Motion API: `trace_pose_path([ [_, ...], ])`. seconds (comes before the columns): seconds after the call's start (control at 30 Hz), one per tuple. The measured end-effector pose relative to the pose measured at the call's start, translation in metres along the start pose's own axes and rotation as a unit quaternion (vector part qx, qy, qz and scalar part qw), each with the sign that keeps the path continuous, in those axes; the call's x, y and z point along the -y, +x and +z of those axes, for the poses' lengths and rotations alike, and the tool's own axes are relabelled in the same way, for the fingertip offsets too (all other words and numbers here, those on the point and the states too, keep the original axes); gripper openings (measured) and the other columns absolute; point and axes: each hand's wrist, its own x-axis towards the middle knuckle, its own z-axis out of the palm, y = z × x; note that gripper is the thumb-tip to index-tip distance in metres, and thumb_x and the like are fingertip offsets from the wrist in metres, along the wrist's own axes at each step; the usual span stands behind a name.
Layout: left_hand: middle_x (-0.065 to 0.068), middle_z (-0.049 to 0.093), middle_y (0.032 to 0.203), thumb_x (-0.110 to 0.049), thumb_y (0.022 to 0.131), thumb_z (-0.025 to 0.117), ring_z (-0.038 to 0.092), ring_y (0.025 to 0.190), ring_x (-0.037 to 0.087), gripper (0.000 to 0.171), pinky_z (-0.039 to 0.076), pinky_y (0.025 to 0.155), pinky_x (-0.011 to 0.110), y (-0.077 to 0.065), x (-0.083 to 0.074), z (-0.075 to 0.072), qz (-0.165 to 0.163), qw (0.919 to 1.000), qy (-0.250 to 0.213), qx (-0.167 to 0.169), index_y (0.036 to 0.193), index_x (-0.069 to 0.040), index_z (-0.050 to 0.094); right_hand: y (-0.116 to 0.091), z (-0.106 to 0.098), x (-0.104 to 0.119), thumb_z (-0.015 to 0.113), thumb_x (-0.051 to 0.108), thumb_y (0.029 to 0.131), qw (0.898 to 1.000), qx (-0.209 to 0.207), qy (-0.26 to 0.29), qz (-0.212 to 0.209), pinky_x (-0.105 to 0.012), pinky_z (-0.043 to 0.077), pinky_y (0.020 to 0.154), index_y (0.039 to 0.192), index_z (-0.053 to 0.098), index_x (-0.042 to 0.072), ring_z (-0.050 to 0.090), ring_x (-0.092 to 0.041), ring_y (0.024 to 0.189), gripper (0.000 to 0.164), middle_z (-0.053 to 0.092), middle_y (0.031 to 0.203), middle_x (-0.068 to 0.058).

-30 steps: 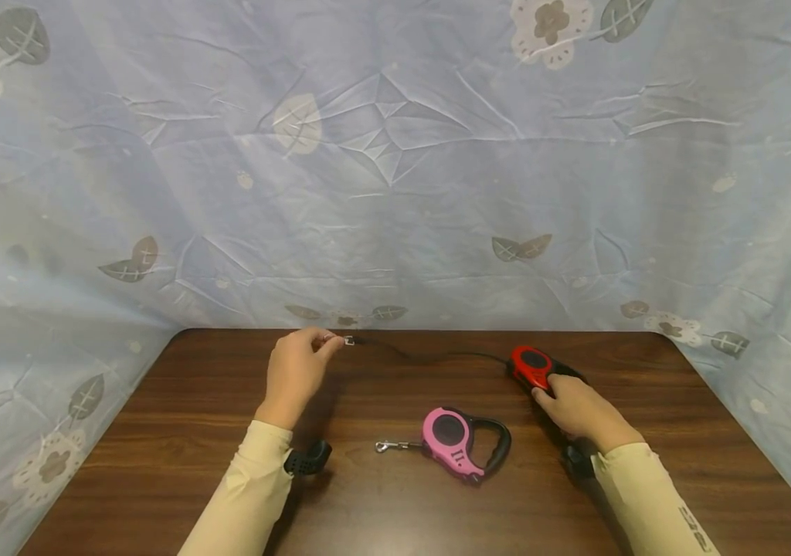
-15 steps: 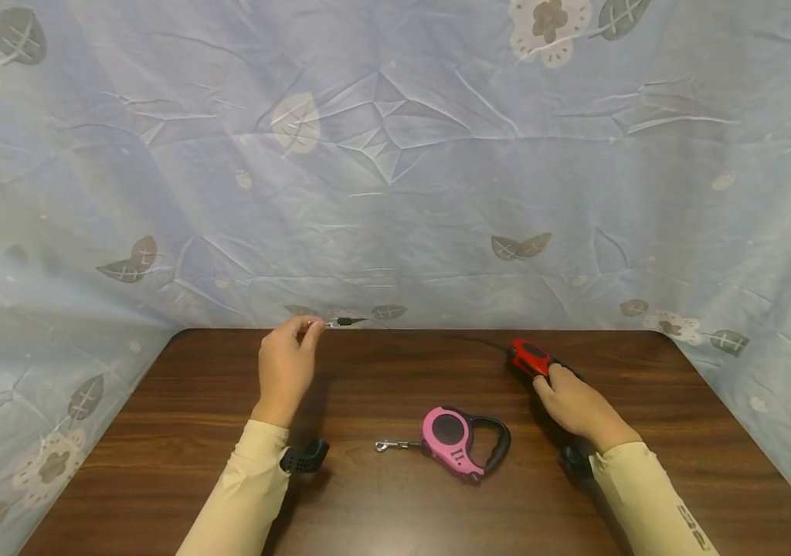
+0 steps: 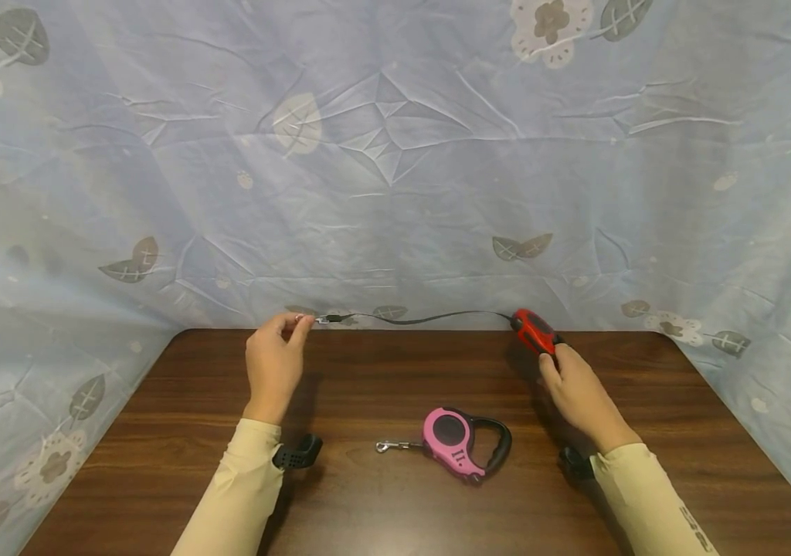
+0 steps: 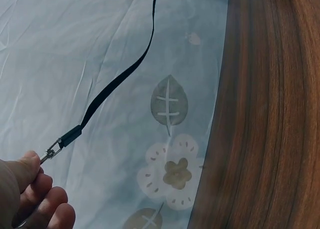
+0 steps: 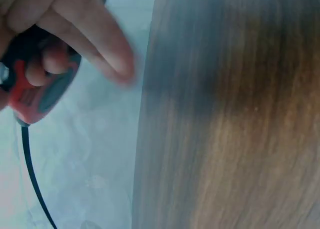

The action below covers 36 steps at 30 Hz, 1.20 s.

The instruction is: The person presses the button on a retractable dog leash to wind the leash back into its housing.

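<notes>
My left hand (image 3: 275, 367) pinches the metal clip (image 4: 50, 153) at the end of a black leash strap (image 4: 117, 81) between thumb and fingers. That strap (image 3: 423, 320) runs in a slack wave across to a red and black retractable dog leash (image 3: 533, 330). My right hand (image 3: 582, 394) grips the red leash by its handle, raised over the back right of the table. In the right wrist view its red casing (image 5: 31, 101) shows past the curled fingers. A pink retractable dog leash (image 3: 448, 440) with a black handle lies on the table between the arms, its silver clip (image 3: 388, 446) pointing left.
The brown wooden table (image 3: 381, 510) ends at a back edge against a pale blue curtain (image 3: 395, 193) with leaf and flower prints. Dark bands with devices (image 3: 298, 452) sit on both wrists.
Both hands have risen, lifting the red leash and its strap off the table. My left hand has drifted left with the clip. The pink leash has stayed where it lies.
</notes>
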Motion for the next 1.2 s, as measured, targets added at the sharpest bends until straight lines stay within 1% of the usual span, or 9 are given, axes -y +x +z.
trace_pose_path([
  [0.13,0.011,0.075,0.083,-0.024,0.095,0.078,0.069,0.073,0.026,0.021,0.047,0.064,0.036,0.001,0.003,0.0,-0.009,0.9999,-0.008,-0.006,0.095,-0.003,0.078,0.0,-0.002,0.0,0.043,0.024,0.109,0.996,-0.059,-0.054,-0.023,-0.041,0.04,0.069,0.096,0.052,0.002,0.049,-0.027,0.077,0.027,0.05,0.092,-0.013],
  [0.33,0.008,0.075,0.078,-0.027,0.096,0.077,0.064,0.063,0.015,0.023,0.045,0.057,0.022,0.003,0.009,0.001,-0.027,0.9992,-0.027,-0.012,0.095,-0.004,0.078,-0.002,-0.001,0.0,0.04,0.021,0.107,0.995,-0.07,-0.065,-0.026,-0.043,0.042,0.063,0.105,0.05,0.001,0.049,-0.028,0.073,0.023,0.047,0.105,-0.016],
  [0.43,0.01,0.075,0.078,-0.027,0.097,0.076,0.063,0.06,0.013,0.024,0.045,0.055,0.019,0.003,0.011,0.0,-0.029,0.9988,-0.037,-0.012,0.094,-0.003,0.077,-0.002,0.001,-0.001,0.041,0.019,0.107,0.992,-0.097,-0.069,-0.047,-0.046,0.045,0.062,0.108,0.048,0.0,0.049,-0.029,0.071,0.021,0.046,0.108,-0.017],
  [0.67,0.016,0.073,0.078,-0.026,0.1,0.071,0.07,0.066,0.03,0.026,0.047,0.053,0.015,0.005,0.009,-0.002,-0.047,0.9953,-0.085,-0.009,0.093,-0.001,0.075,-0.002,0.003,-0.004,0.053,0.014,0.104,0.976,-0.164,-0.09,-0.112,-0.051,0.046,0.06,0.106,0.053,0.001,0.052,-0.029,0.068,0.014,0.049,0.105,-0.017],
  [0.77,0.016,0.073,0.079,-0.025,0.1,0.071,0.07,0.064,0.024,0.026,0.049,0.054,0.014,0.006,0.009,-0.002,-0.053,0.9937,-0.098,-0.011,0.094,0.0,0.075,-0.001,0.002,-0.006,0.056,0.013,0.103,0.971,-0.177,-0.095,-0.128,-0.049,0.047,0.06,0.107,0.054,0.001,0.053,-0.028,0.068,0.013,0.05,0.105,-0.017],
  [0.9,0.018,0.073,0.081,-0.023,0.101,0.071,0.063,0.059,0.003,0.024,0.052,0.055,0.015,0.007,0.008,-0.003,-0.055,0.9917,-0.116,-0.014,0.095,0.0,0.075,-0.001,0.002,-0.008,0.06,0.011,0.101,0.962,-0.206,-0.103,-0.148,-0.05,0.046,0.059,0.11,0.056,0.0,0.05,-0.028,0.066,0.015,0.05,0.1,-0.016],
  [0.97,0.017,0.073,0.083,-0.022,0.101,0.07,0.062,0.06,-0.001,0.024,0.054,0.056,0.017,0.007,0.008,-0.004,-0.055,0.9903,-0.126,-0.016,0.096,0.0,0.075,-0.001,0.002,-0.008,0.063,0.01,0.099,0.957,-0.221,-0.107,-0.154,-0.05,0.046,0.058,0.108,0.057,0.001,0.049,-0.027,0.066,0.014,0.05,0.096,-0.015],
  [1.07,0.015,0.073,0.084,-0.023,0.101,0.07,0.063,0.062,-0.002,0.025,0.058,0.058,0.023,0.007,0.006,-0.006,-0.058,0.9885,-0.138,-0.022,0.098,0.001,0.075,-0.002,0.002,-0.009,0.066,0.01,0.097,0.953,-0.232,-0.114,-0.158,-0.049,0.045,0.058,0.102,0.057,0.001,0.048,-0.027,0.066,0.013,0.049,0.093,-0.013],
  [1.2,0.014,0.073,0.085,-0.026,0.101,0.069,0.063,0.063,0.0,0.027,0.058,0.058,0.024,0.007,0.005,-0.008,-0.062,0.9874,-0.143,-0.025,0.099,0.001,0.075,-0.001,0.002,-0.01,0.067,0.009,0.097,0.95,-0.238,-0.119,-0.162,-0.05,0.046,0.059,0.102,0.058,0.0,0.05,-0.028,0.066,0.014,0.05,0.094,-0.015],
])
